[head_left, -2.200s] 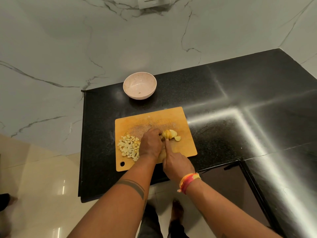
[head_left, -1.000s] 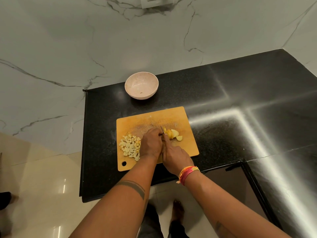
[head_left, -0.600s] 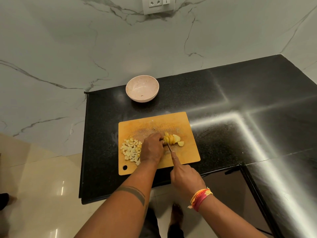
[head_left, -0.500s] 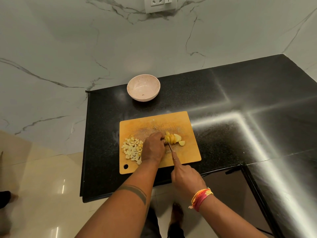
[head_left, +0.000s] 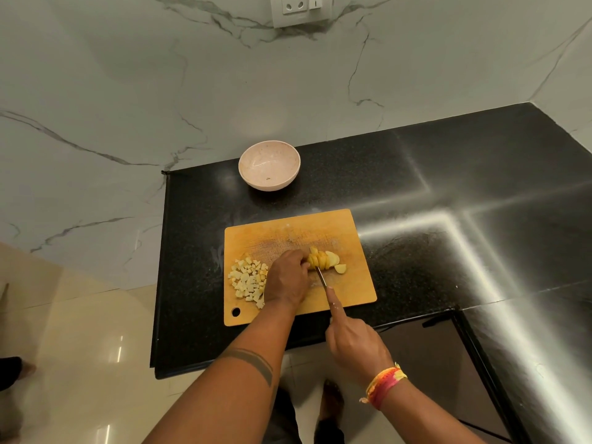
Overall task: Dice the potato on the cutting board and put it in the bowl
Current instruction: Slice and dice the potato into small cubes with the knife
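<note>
A wooden cutting board (head_left: pixel 349 229) lies on the black counter. On it, my left hand (head_left: pixel 286 278) pins a row of yellow potato slices (head_left: pixel 322 260) from their left end; one loose slice (head_left: pixel 340 268) lies just right of them. My right hand (head_left: pixel 354 344) grips a knife (head_left: pixel 321 277), index finger stretched along its spine, the blade tip touching the near side of the slices. A heap of pale diced potato (head_left: pixel 248 280) sits on the board's left part, partly hidden by my left hand. A pale pink bowl (head_left: pixel 269 169) stands beyond the board, holding only a tiny scrap.
The black stone counter (head_left: pixel 448 203) runs off to the right with a bright glare streak. Its left edge drops to a tiled floor (head_left: pixel 80 347). A marble wall (head_left: pixel 192 75) with a socket plate (head_left: pixel 301 9) rises behind the bowl.
My right hand has drawn back toward me, so the knife now reaches the slices only with its tip. The left hand stays on the potato. The camera view has tilted slightly.
</note>
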